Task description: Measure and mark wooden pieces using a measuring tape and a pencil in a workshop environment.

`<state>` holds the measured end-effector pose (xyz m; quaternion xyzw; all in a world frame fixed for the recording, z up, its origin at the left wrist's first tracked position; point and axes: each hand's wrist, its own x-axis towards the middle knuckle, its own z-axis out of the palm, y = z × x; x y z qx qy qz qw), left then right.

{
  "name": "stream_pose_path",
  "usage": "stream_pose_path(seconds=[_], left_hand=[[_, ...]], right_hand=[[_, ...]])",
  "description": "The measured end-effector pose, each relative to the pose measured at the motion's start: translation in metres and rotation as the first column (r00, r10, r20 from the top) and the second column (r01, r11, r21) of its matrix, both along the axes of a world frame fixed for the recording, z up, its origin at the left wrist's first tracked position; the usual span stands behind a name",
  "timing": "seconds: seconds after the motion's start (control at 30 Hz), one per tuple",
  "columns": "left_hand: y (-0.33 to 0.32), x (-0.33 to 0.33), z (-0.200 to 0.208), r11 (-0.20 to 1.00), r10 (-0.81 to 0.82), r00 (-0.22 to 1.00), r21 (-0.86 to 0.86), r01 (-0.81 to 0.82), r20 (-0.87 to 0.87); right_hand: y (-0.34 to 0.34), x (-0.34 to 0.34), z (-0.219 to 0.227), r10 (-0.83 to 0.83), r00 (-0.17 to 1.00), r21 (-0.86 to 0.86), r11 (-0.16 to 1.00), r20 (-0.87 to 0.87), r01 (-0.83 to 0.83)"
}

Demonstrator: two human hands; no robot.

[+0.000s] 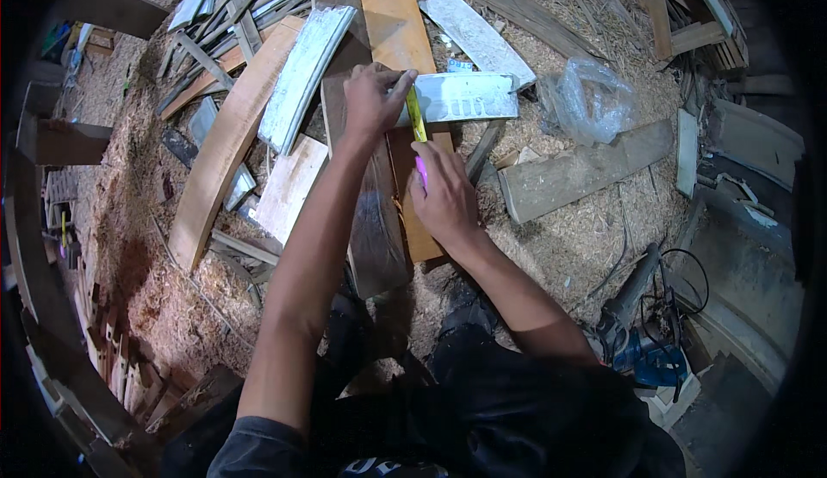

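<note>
My right hand (444, 194) is closed around a tape measure, whose pink case (421, 170) shows between the fingers. Its yellow blade (416, 116) runs away from me across a white-painted board (472, 97). At the blade's far end, the curled fingers of my left hand (372, 99) pinch the tip near the board's far edge; the fingertips are partly hidden. The white board lies crosswise over an orange-brown plank (422, 228). Beside that plank, a dark weathered board (375, 228) stretches toward my feet under my left forearm.
A curved white-painted piece (308, 73) and a long tan curved plank (228, 146) lie to the left. Clear plastic wrap (594, 99) and a grey board (590, 172) are to the right. A blue corded power tool (650, 357) sits lower right. Sawdust (551, 258) covers the ground.
</note>
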<state>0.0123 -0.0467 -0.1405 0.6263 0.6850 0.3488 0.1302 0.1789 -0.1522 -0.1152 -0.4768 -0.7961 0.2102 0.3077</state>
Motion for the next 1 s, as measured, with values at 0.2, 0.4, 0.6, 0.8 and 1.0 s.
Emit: stream_pose_path(seconds=[0.2, 0.4, 0.6, 0.8, 1.0], left_hand=[[0.002, -0.017, -0.009, 0.976, -0.216, 0.953, -0.029, 0.215, -0.214], [0.0, -0.01, -0.008, 0.98, -0.19, 0.922, 0.0, 0.201, -0.336], [-0.002, 0.003, -0.004, 0.999, -0.053, 0.997, -0.003, 0.053, -0.047], [-0.031, -0.002, -0.009, 0.959, -0.263, 0.917, 0.019, 0.281, -0.3], [-0.041, -0.014, -0.003, 0.938, -0.33, 0.905, -0.202, 0.283, -0.268]], right_hand=[[0.002, -0.01, -0.003, 0.022, 0.996, -0.151, 0.988, 0.081, -0.009], [0.003, -0.007, -0.004, 0.004, 0.999, -0.182, 0.983, 0.046, 0.004], [0.006, -0.004, -0.007, -0.023, 1.0, -0.229, 0.973, 0.008, 0.024], [0.003, -0.006, -0.011, -0.041, 0.999, -0.205, 0.978, -0.032, 0.033], [0.007, -0.004, -0.01, -0.01, 0.996, -0.201, 0.98, -0.087, -0.008]])
